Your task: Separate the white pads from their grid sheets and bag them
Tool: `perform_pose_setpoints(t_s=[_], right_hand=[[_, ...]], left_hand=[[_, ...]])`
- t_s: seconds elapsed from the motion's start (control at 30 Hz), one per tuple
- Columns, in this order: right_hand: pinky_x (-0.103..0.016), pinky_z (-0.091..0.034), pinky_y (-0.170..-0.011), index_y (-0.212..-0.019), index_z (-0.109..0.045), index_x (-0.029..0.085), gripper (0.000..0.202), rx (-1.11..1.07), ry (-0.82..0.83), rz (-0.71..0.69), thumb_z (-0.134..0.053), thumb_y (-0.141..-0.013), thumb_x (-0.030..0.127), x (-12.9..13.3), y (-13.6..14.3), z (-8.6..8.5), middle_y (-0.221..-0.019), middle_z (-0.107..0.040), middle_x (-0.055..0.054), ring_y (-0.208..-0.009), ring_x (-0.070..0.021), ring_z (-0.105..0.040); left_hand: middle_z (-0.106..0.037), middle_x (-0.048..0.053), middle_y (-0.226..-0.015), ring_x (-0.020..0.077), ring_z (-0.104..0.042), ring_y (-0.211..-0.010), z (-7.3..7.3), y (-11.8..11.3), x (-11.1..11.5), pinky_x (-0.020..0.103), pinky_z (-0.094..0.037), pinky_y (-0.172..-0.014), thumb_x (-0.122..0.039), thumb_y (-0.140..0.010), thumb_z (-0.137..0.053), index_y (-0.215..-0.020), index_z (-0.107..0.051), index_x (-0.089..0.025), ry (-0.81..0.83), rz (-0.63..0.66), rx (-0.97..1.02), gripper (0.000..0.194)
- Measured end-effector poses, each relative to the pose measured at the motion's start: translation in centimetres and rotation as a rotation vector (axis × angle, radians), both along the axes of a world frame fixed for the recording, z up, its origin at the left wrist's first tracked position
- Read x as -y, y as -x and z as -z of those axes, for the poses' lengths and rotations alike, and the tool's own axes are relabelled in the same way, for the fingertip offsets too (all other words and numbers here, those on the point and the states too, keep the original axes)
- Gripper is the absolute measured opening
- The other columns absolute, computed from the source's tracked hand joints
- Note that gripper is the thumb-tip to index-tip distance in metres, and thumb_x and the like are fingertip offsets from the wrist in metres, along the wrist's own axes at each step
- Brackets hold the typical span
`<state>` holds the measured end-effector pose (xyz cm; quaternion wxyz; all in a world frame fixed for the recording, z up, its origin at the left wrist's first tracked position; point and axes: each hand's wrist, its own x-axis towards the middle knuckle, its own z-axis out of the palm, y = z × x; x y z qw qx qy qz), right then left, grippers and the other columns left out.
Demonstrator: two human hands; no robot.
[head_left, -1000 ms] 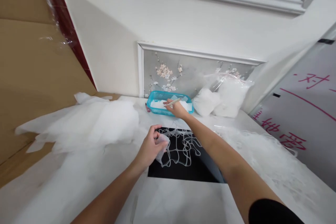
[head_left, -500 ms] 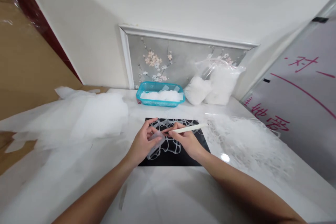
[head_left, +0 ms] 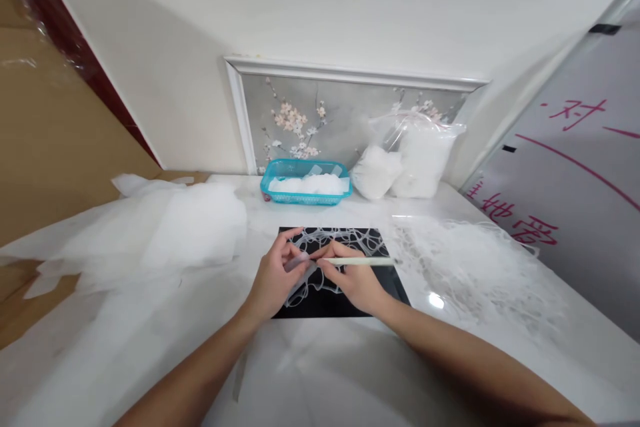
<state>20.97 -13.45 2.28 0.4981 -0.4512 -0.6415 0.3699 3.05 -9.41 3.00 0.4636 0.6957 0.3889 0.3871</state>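
Over a black mat (head_left: pixel 337 307), my left hand (head_left: pixel 271 280) is closed on a small translucent white sheet (head_left: pixel 299 259), pinched between thumb and fingers. My right hand (head_left: pixel 359 285) grips a slim white pen-like tool (head_left: pixel 363 261), its long end pointing right. Fingertips of both hands meet at the sheet, and they hide the tool's working end. Thin, looping translucent strips (head_left: pixel 320 235) lie tangled on the mat, around and beneath my hands.
Translucent white sheets (head_left: pixel 190 227) are heaped on the left. A blue basket (head_left: pixel 306 199) holding white pieces stands behind the mat. Beside it sits a clear bag with white filling (head_left: pixel 425 157). More tangled strips (head_left: pixel 480 267) spread to the right, near a whiteboard (head_left: pixel 565 167).
The pen-like tool has swung from tilting up to the right to nearly level. The sheet in my left hand has turned and shows less of its face. The view has shifted slightly.
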Motion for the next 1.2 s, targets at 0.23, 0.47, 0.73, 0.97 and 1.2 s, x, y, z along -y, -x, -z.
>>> perform_pose_setpoints(t_s=[0.23, 0.47, 0.73, 0.97, 1.2], right_hand=[[-0.030, -0.042, -0.078, -0.074, -0.048, 0.020, 0.020, -0.089, 0.072, 0.014, -0.057, -0.088, 0.031, -0.6, -0.1, 0.0, -0.096, -0.068, -0.002, -0.087, -0.0180, -0.060], [-0.033, -0.046, -0.085, -0.076, -0.051, 0.018, 0.023, -0.400, 0.236, -0.010, -0.064, -0.085, 0.035, -0.3, 0.0, -0.6, -0.098, -0.068, -0.005, -0.095, -0.0198, -0.061], [-0.032, -0.050, -0.079, -0.072, -0.050, 0.017, 0.029, -0.511, 0.260, 0.068, -0.070, -0.080, 0.036, -1.3, -0.4, 0.3, -0.091, -0.067, -0.005, -0.088, -0.0188, -0.064], [-0.026, -0.051, -0.072, -0.078, -0.048, 0.017, 0.028, -0.869, 0.404, -0.155, -0.073, -0.079, 0.029, -0.4, 0.1, -0.7, -0.097, -0.068, -0.006, -0.088, -0.0162, -0.066], [-0.029, -0.052, -0.091, -0.068, -0.052, 0.016, 0.031, -0.927, 0.406, 0.105, -0.082, -0.065, 0.024, -1.6, -1.6, 1.0, -0.082, -0.069, -0.007, -0.087, -0.0170, -0.067]], left_hand=[[-0.060, -0.006, -0.077, 0.0117, -0.057, -0.078, -1.0, 0.2, 0.3, 0.026, -0.042, -0.088, -0.022, -0.083, -0.066, -0.136, -0.044, -0.027, -0.015, -0.008, -0.010, 0.058], [-0.064, -0.004, -0.079, 0.0138, -0.060, -0.083, -0.9, 1.0, -0.7, 0.031, -0.039, -0.093, -0.026, -0.080, -0.073, -0.135, -0.043, -0.023, 0.006, 0.088, 0.100, 0.063], [-0.062, 0.000, -0.082, 0.0129, -0.058, -0.077, -0.9, 1.1, -0.8, 0.027, -0.045, -0.075, -0.027, -0.083, -0.072, -0.134, -0.043, -0.023, 0.157, 0.354, 0.201, 0.058], [-0.054, 0.001, -0.089, 0.0111, -0.055, -0.080, -0.8, 1.1, -0.9, 0.024, -0.044, -0.075, -0.020, -0.088, -0.063, -0.098, -0.069, -0.023, -0.291, 0.199, -0.053, 0.012], [-0.064, 0.005, -0.107, 0.0243, -0.055, -0.119, -1.8, 1.7, -1.1, 0.040, -0.040, -0.103, -0.020, -0.087, -0.065, -0.074, -0.059, -0.017, -0.340, 0.120, 0.385, 0.014]])
